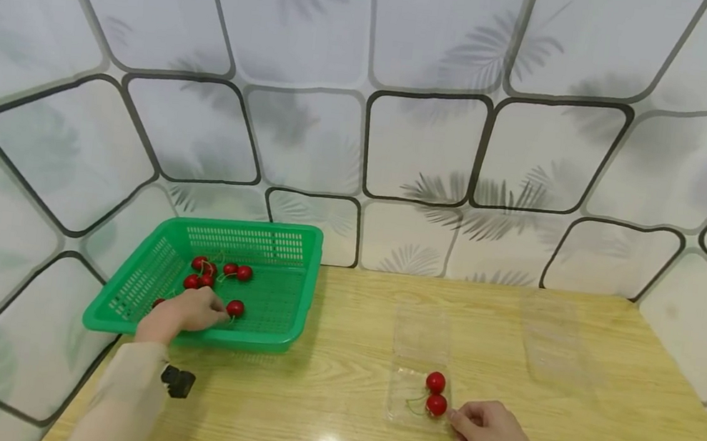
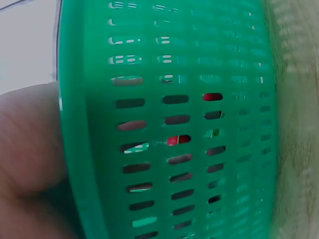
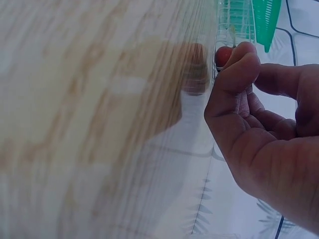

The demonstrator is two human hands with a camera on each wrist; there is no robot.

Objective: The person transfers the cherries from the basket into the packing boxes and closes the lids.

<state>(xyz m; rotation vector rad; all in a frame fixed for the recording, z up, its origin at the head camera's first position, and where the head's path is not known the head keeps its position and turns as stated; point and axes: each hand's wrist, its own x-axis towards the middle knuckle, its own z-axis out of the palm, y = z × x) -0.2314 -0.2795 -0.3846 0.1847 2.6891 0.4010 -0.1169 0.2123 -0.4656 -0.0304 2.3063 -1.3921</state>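
Note:
My left hand (image 1: 198, 308) reaches over the near rim into a green plastic basket (image 1: 302, 301). Its thumb and fingertip pinch at the stem side of a red cherry (image 1: 235, 309); in the left wrist view the basket wall hides the fingertips. Several more cherries (image 1: 192, 281) with thin stems lie in the basket beyond this hand. On the table, a clear plastic box (image 1: 401, 409) lies with its lid folded back, holding two cherries (image 1: 435, 404) at its right side. My right hand (image 1: 489, 432) pinches the box's right edge between thumb and curled index finger.
Another clear plastic box (image 1: 557, 339), faint against the wood, lies at the back right of the wooden table (image 1: 323, 383). A wall covering with a stone and leaf pattern (image 1: 426, 149) rises behind the table and at both sides.

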